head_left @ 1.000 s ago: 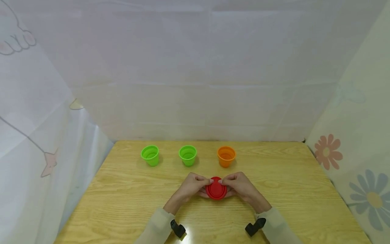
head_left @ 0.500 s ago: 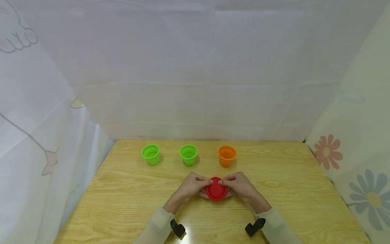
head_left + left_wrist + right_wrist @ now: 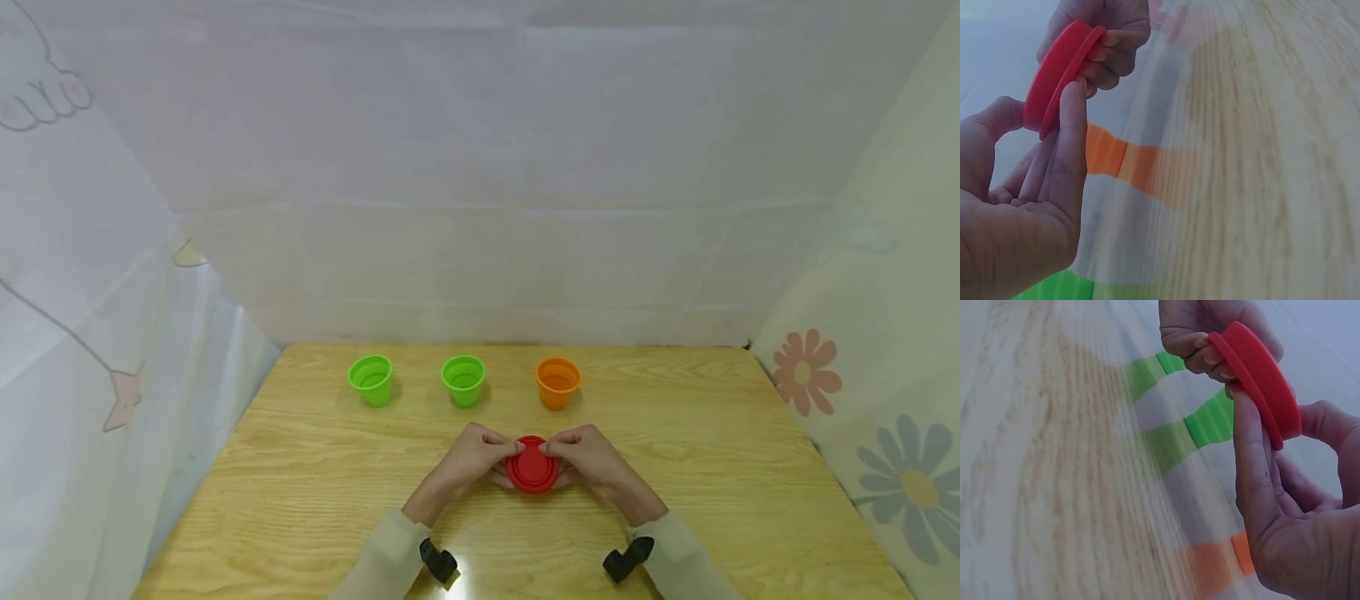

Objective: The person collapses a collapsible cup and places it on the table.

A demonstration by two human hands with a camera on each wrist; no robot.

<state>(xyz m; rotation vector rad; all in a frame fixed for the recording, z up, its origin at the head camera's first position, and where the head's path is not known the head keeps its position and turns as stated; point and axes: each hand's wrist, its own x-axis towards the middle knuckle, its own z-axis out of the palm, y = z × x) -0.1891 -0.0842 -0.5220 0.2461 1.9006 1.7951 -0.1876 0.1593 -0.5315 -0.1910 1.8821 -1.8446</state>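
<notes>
A red collapsible cup [image 3: 533, 468], folded flat into a round disc, is held above the wooden table near the middle of the head view. My left hand [image 3: 467, 460] pinches its left side, thumb on the upper face and fingers underneath. From the other side my right hand [image 3: 597, 465] pinches it in the same way. Both wrist views show the disc's side wall and its wider rim [image 3: 1054, 109]. The fingers under the disc are partly hidden in the head view.
Towards the table's back edge, a green cup [image 3: 371, 392], another green cup [image 3: 463, 392] and an orange cup [image 3: 556, 396] stand upright in a row, all expanded. White cloth [image 3: 480, 208] hangs behind the wooden table [image 3: 300, 517] and along its sides.
</notes>
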